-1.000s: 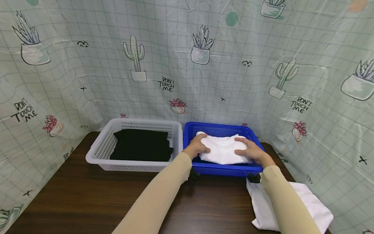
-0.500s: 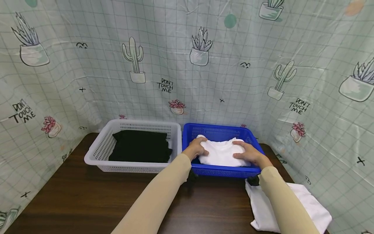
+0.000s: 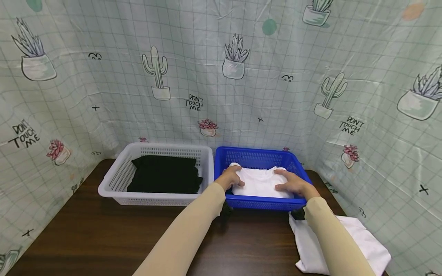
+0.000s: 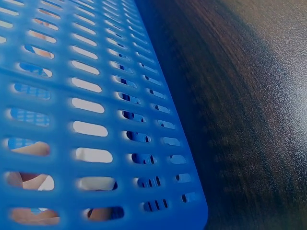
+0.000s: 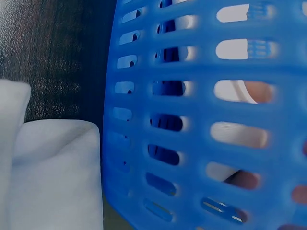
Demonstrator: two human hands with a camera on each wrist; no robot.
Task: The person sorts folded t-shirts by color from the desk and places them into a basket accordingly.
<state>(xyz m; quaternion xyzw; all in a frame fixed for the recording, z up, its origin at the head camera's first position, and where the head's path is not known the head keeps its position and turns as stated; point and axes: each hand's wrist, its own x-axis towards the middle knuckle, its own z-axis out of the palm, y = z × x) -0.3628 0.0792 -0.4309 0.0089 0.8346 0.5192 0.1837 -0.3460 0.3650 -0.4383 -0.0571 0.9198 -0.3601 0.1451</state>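
Observation:
A folded white T-shirt, its neckline toward the far side, lies inside the blue plastic basket. My left hand grips its left side, thumb on top. At the right side my right hand holds it the same way, fingers spread over the edge. In the left wrist view the slotted wall of the blue basket hides most of that hand. Through the slots in the right wrist view, bits of the T-shirt and fingers show.
To the left, a white basket holds folded black clothing; the two baskets stand side by side on the dark wooden table. Another white garment lies under my right forearm. A patterned curtain hangs behind.
Both hands and the white T-shirt have moved slightly down and toward the near side of the blue basket. The head view has tilted a little upward.

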